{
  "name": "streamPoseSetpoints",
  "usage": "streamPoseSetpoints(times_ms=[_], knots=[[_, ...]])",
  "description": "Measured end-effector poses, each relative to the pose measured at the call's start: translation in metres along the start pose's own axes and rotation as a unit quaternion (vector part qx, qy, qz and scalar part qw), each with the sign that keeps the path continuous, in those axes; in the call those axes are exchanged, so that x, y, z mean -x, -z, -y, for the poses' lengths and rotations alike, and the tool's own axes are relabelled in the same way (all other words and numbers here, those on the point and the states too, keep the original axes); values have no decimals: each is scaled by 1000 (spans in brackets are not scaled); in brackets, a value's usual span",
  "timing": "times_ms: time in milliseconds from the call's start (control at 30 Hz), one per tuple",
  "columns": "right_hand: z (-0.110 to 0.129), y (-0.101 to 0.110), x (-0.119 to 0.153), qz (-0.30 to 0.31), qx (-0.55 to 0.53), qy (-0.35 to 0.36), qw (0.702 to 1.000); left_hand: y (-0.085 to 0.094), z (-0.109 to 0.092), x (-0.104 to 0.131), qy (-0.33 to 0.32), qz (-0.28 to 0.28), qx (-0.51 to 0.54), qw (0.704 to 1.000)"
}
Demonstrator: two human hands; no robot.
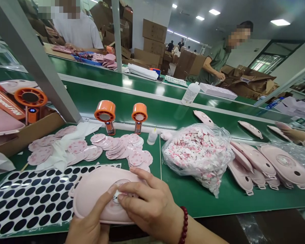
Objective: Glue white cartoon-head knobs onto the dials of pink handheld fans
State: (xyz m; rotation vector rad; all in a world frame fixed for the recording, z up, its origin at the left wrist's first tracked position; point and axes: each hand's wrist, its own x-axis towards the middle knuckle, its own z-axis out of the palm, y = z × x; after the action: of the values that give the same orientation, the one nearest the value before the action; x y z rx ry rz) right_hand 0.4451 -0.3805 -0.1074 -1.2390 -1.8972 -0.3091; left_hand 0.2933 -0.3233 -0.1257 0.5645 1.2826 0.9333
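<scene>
The right hand (155, 203) hid part of the shell (93, 189).
Its fingers (136, 187) covered some of the charm (116, 197); the bottom edge cut the left hand (90, 225), the left edge the sheet (51, 193) and orange box (7, 103); print on the bottle (192, 91) was too small to read.

Green bench (190, 195) with pink discs (115, 149), plastic bag (171, 161), apparently black stickers (15, 213)

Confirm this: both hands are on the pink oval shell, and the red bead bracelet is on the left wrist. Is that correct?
Not quite: the head view shows the red bead bracelet on the right wrist, not the left. The left hand and right hand are indeed both on the pink oval shell.
</scene>
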Motion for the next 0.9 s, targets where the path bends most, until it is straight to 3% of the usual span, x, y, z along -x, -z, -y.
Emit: streamPoseSetpoints(times_ms=[133,233,300,367,433,467,567,667,900], knots=[[0,2,3,23,-28,-28,999,-10,-4,7,8,-11,14,1000],[1,-1,9,-41,-122,-187,974,-16,-8,10,17,-1,38,999],[2,-5,11,-54,-213,-340,914,-15,-10,10,3,11,30,999],[3,-7,11,-28,-307,-462,832,-12,-11,9,-10,17,6,1000],[4,-9,9,-17,-360,-518,776,-9,-11,8,2,33,-2,999],[4,-9,8,-23,-368,-528,766,-8,-11,8,12,42,4,999],[4,-9,4,-45,-362,-530,765,-13,-13,12,36,64,18,997],[4,-7,1,-44,-356,-531,767,-19,-15,14,39,48,9,998],[2,-2,-8,-30,-339,-526,779,-18,-12,6,-4,67,1,998]])
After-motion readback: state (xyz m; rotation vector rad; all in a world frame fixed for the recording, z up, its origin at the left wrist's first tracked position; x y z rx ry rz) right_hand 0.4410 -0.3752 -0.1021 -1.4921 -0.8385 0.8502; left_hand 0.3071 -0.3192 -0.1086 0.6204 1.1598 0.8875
